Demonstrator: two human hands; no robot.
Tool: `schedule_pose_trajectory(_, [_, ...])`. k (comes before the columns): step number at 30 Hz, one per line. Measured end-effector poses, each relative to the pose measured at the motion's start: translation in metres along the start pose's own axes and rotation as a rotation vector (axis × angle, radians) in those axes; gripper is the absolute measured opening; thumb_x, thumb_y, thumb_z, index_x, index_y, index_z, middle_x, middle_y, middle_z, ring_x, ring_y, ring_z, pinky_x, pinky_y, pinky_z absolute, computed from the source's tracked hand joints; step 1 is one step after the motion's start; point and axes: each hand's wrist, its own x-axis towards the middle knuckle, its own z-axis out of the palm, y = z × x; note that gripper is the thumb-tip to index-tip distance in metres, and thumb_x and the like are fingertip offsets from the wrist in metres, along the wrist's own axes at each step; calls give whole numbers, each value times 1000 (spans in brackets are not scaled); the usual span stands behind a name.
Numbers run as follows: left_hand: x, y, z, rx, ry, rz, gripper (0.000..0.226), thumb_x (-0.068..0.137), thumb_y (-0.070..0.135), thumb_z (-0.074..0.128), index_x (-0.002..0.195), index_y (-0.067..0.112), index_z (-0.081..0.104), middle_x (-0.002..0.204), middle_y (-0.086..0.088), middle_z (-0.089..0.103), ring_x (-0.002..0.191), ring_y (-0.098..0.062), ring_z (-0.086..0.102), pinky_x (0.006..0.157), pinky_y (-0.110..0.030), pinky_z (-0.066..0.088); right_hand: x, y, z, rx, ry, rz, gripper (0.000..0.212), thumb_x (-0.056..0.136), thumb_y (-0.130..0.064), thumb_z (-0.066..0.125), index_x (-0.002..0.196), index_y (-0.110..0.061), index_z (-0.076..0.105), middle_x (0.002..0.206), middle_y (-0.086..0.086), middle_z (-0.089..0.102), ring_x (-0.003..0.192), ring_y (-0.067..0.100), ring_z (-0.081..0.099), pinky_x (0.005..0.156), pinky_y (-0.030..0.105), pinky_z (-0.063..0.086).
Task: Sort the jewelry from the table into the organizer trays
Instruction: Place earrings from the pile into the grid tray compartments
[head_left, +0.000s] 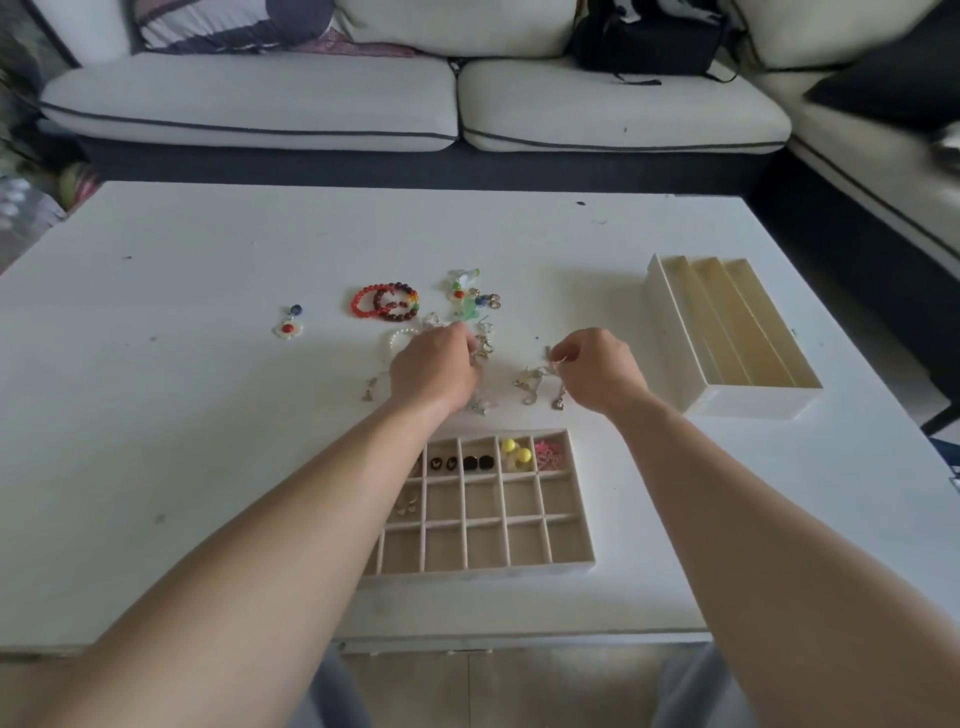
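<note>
A beige grid tray (566, 564) lies near the table's front edge; its back row holds black studs (478, 462), yellow ball earrings (515, 451) and a pink piece (549, 453). Behind it, small silver earrings (530, 382) are scattered on the white table. My left hand (434, 366) hovers over them with fingers curled, pinching a small silver earring. My right hand (597, 369) pinches another silver earring (551, 358). Red bead bracelets (384, 301), a pearl bracelet (397, 338), a green flower charm cluster (465, 296) and a flower pendant (288, 325) lie farther back.
A long cream tray with three lengthwise slots (727, 332) sits at the right of the table (182, 415). A white sofa (415, 98) runs along the far side, with a black bag (649, 36) on it.
</note>
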Motion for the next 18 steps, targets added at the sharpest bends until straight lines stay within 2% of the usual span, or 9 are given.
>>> schedule_pose_trajectory(4, [9,1,10,100,69,-8,20,99,34,60,117,25,62,106,7,68,83,-14,55,64,-29,37,6,-7,4,53,28,39,37,84,-9,48,101,-29,73,108,-5,71,88,19,67,78,32,56])
schedule_pose_trajectory(6, [12,1,13,94,71,-5,18,98,32,60,115,27,66,106,8,70,82,-14,57,62,-28,37,5,-11,5,62,13,34,36,83,-7,47,99,-27,73,104,-6,71,75,15,67,72,29,55])
schedule_pose_trajectory(8, [14,2,14,79,54,9,15,97,30,62,109,28,70,105,8,72,83,-15,61,62,-27,41,3,-15,4,61,5,25,35,82,-4,47,96,-19,74,102,-3,73,70,13,67,70,31,57])
schedule_pose_trajectory(11, [13,3,16,64,30,20,11,96,26,64,101,28,73,102,8,73,87,-17,65,64,-27,45,2,-20,7,80,-8,24,35,80,-3,47,96,-15,75,100,1,75,76,22,71,71,37,60])
schedule_pose_trajectory(14, [10,4,14,43,20,20,12,94,23,63,96,29,73,100,8,72,88,-17,64,66,-28,48,0,-22,11,97,-41,13,31,79,-5,47,89,-18,73,88,1,74,68,28,72,69,44,63])
schedule_pose_trajectory(16, [9,5,11,-5,10,23,11,93,23,64,94,30,72,99,9,72,90,-17,65,71,-31,54,-1,-24,12,109,-80,-8,28,83,-7,49,93,-21,72,89,0,73,63,24,68,65,37,62])
schedule_pose_trajectory(18, [7,6,5,-85,-5,27,10,91,22,66,93,29,73,95,9,73,88,-17,67,76,-34,56,-3,-27,12,148,-127,-25,28,89,-11,52,104,-25,71,86,-2,69,55,13,60,49,24,50])
